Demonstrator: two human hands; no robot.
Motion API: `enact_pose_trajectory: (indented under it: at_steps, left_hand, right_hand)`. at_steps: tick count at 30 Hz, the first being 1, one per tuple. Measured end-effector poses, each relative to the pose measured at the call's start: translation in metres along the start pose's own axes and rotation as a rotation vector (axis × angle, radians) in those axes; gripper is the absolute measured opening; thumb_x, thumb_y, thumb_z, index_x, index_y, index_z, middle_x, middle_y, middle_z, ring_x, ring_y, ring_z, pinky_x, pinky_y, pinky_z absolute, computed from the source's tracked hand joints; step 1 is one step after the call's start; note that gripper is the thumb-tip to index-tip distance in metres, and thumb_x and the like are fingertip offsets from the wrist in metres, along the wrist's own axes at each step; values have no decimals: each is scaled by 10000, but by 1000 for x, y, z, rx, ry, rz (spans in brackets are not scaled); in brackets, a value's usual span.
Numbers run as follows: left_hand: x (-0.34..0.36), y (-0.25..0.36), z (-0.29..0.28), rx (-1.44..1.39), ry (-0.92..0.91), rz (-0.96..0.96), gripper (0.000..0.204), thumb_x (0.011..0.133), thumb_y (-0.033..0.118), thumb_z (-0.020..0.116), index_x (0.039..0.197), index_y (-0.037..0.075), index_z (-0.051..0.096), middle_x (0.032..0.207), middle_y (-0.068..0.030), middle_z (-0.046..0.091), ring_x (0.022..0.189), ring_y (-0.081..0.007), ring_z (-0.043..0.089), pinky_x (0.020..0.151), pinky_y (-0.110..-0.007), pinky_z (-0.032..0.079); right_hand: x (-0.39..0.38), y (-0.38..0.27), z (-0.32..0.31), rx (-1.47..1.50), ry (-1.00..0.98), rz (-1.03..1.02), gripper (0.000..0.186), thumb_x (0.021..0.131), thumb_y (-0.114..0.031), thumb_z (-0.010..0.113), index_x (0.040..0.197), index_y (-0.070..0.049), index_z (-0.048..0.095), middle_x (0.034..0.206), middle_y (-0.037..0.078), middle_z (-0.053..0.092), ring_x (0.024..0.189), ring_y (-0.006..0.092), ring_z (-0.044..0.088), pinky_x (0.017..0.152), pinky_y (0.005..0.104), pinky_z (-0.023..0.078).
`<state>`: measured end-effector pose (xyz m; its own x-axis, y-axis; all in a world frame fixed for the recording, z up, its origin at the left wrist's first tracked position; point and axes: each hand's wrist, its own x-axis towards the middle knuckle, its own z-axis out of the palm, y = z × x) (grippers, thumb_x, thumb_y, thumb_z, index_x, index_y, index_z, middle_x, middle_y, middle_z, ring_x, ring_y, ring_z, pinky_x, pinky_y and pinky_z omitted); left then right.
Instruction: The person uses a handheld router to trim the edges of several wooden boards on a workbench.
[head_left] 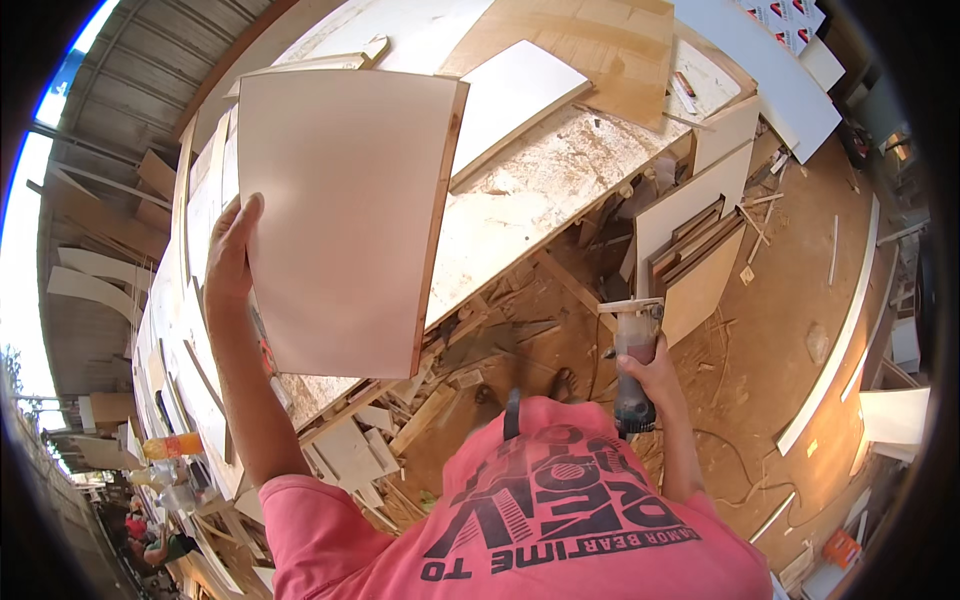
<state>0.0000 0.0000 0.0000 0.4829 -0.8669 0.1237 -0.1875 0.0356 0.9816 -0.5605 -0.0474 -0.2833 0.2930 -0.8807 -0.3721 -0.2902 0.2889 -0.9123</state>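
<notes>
My left hand (233, 245) grips the left edge of a pale laminated board (340, 220) with a brown wooden edge along its right side. The board is raised at the left end of a long, dusty white workbench (540, 205). My right hand (648, 370) is wrapped round a handheld router (637, 330), a dark-and-clear power tool with a flat base at its top end, held out beside the bench's front edge, clear of the board. Another white panel (510, 90) lies on the bench beyond the board.
Panels (690, 210) lean against the bench's right part. Offcuts, a cord and long white strips (828, 350) lie on the brown floor by my feet and to the right. Bottles (172, 447) stand at the bench's left. A person (160, 545) is in the far lower-left background.
</notes>
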Motion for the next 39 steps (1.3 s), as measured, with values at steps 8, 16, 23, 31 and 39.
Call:
enact_pose_trajectory:
  at_steps: [8,16,23,31,39]
  left_hand:
    - [-4,-25,-41,-227,264,-159,477,1032,364,509,1339,0,525,1254,-122,624,1117,-213,621,918,-346,541]
    - [-25,-3,-43,-86,356,3,415,1006,301,576,1284,-7,564,1179,-96,654,1042,-178,641,874,-312,539]
    - [-47,9,96,845,193,183,292,918,270,698,1080,39,622,771,-38,629,651,-119,625,573,-271,529]
    - [-126,-123,187,1144,-168,580,218,897,87,636,1112,62,610,1207,-127,666,1123,-271,649,929,-406,533]
    - [-188,-208,193,1147,-330,334,474,875,104,609,1337,118,499,1488,-137,419,1423,-319,337,1175,-506,248]
  right_hand:
    - [-8,-13,-11,61,4,47,964,723,-353,825,1457,17,321,1309,177,529,1179,259,544,1000,374,443]
    - [-5,-7,-18,-47,8,106,960,730,-351,827,1459,16,322,1297,186,540,1181,268,545,998,376,447]
    - [-10,-17,-16,-16,-21,73,945,737,-347,829,1452,10,324,1306,180,537,1183,254,542,1002,369,442]
    - [-8,-19,-17,2,-43,63,970,731,-335,828,1472,0,299,1354,182,507,1239,262,510,1049,374,407]
    - [13,-52,-32,-177,-185,-2,1067,711,-418,810,1485,54,247,1385,240,478,1279,307,495,1065,390,398]
